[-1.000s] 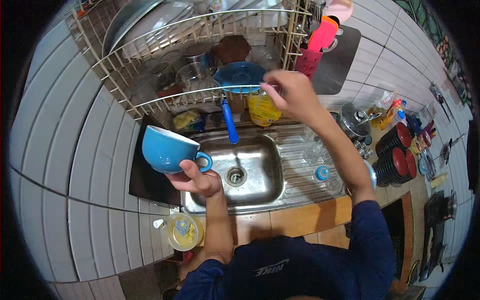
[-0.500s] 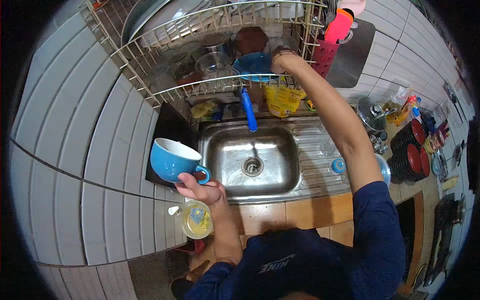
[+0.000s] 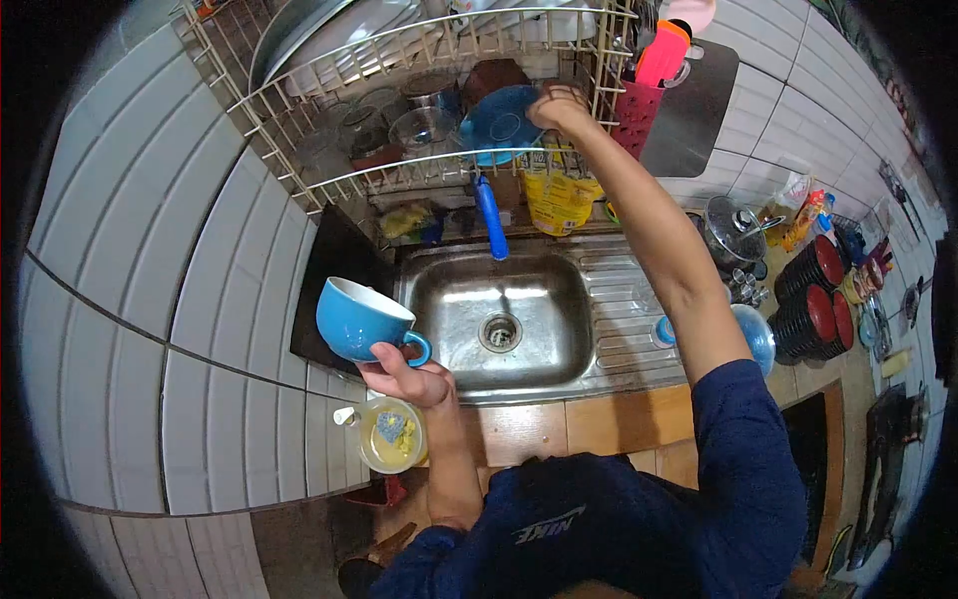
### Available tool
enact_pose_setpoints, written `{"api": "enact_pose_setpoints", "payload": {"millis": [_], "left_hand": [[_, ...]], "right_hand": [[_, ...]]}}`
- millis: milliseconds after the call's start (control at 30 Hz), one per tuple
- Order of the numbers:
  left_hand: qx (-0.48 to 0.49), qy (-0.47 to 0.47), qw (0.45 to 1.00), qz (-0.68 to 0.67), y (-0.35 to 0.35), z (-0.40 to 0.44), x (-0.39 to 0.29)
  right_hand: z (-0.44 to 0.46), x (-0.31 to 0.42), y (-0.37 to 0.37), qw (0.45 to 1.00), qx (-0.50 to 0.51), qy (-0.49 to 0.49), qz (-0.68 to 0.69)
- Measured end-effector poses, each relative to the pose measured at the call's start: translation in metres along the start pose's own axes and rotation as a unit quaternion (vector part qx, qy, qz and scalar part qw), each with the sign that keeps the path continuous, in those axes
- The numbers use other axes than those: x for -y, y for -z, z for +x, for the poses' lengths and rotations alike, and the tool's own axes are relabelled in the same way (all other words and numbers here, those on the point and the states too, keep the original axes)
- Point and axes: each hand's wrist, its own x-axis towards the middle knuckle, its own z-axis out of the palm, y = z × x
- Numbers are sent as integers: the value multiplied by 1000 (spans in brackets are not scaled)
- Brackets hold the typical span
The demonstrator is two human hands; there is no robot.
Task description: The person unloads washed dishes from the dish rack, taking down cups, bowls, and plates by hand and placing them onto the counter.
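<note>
A blue cup with a white inside (image 3: 361,321) rests in my left hand (image 3: 407,379), to the left of the sink (image 3: 501,384); the thumb lies by its handle. My right hand (image 3: 561,108) is reached into the wire dish rack (image 3: 399,172) and grips the right edge of a blue saucer (image 3: 502,122), which is tilted. Several clear glass bowls (image 3: 424,128) stand to the left of the saucer. Below the rack hangs the blue tap handle (image 3: 490,218).
A yellow pouch (image 3: 559,200) stands behind the sink. A tub with a sponge (image 3: 391,435) is at the lower left. On the right are a lidded pot (image 3: 733,235), stacked dark red bowls (image 3: 808,314) and a pink utensil holder (image 3: 636,115).
My right hand has moved into the rack and taken hold of the saucer, whose right side has tipped up. My left hand still holds the cup.
</note>
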Motion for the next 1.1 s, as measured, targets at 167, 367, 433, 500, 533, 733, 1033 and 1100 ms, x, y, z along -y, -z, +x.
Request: {"api": "enact_pose_setpoints", "payload": {"millis": [167, 367, 433, 500, 533, 733, 1033, 1100], "left_hand": [[22, 4, 1000, 15, 7, -5, -3], [30, -2, 999, 15, 7, -7, -1], [31, -9, 999, 10, 9, -7, 0], [8, 43, 999, 32, 19, -7, 5], [6, 43, 998, 34, 23, -8, 5], [31, 33, 997, 55, 26, -4, -2], [73, 23, 997, -13, 17, -2, -3], [120, 59, 990, 41, 17, 1, -6]], "right_hand": [[-83, 34, 72, 946, -140, -93, 277], [-110, 52, 93, 948, -218, -58, 223], [-110, 55, 98, 946, -201, -64, 245], [-116, 60, 102, 944, -179, -68, 269], [-120, 62, 105, 943, -192, -74, 262], [-133, 64, 103, 921, -282, -46, 265], [-147, 48, 71, 864, -460, 143, 148], [-140, 42, 65, 833, -513, 165, 121]]}}
